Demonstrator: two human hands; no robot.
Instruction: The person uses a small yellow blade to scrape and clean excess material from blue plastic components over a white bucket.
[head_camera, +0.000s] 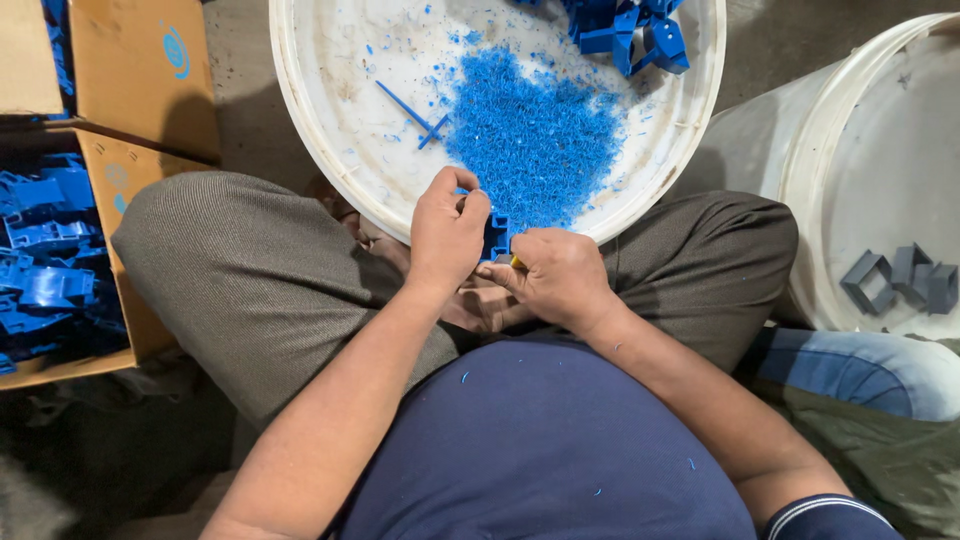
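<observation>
Where hands meet: left hand (447, 232) | right hand (556, 275) | blue part (497, 236) mostly hidden

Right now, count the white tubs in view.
2. One white tub sits ahead of the hands, holding blue shavings; a second white tub stands at the right, cut off by the frame, holding grey parts.

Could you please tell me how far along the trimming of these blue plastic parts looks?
Done: a heap of blue shavings and a few blue parts lie in the white tub. In hand: the left hand holds a blue part while the right hand works on it. Left: the cardboard box holds many more blue pieces.
</observation>
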